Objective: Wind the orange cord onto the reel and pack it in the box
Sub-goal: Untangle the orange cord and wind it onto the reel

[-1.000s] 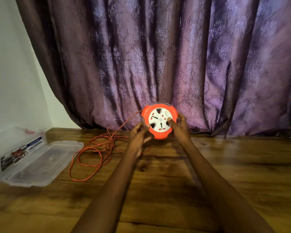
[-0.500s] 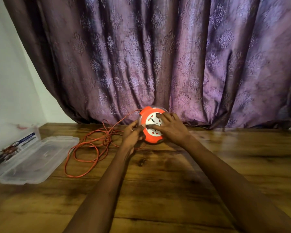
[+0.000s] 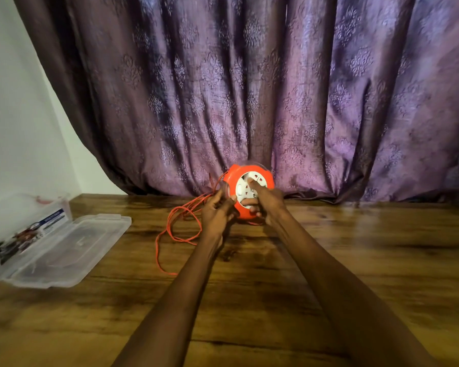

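An orange reel (image 3: pixel 232 185) with a white socket face stands on edge at the far middle of the wooden table (image 3: pixel 355 260), close to the curtain. My left hand (image 3: pixel 217 210) grips the reel's left rim, fingers curled where the cord enters. My right hand (image 3: pixel 266 201) holds the white centre, fingers hooked into it. A thin orange cord (image 3: pixel 170 229) trails left from the reel in loose loops on the table. The clear plastic box (image 3: pixel 32 229) lies open at the left edge, its lid (image 3: pixel 72 250) flat on the table.
A purple patterned curtain (image 3: pixel 249 102) hangs right behind the reel. A white wall (image 3: pixel 16 115) stands at the left. A printed label shows through the box's wall.
The loose cord loops have shrunk and drawn toward the reel. My right hand has moved from the reel's rim onto its white centre. The view has shifted right.
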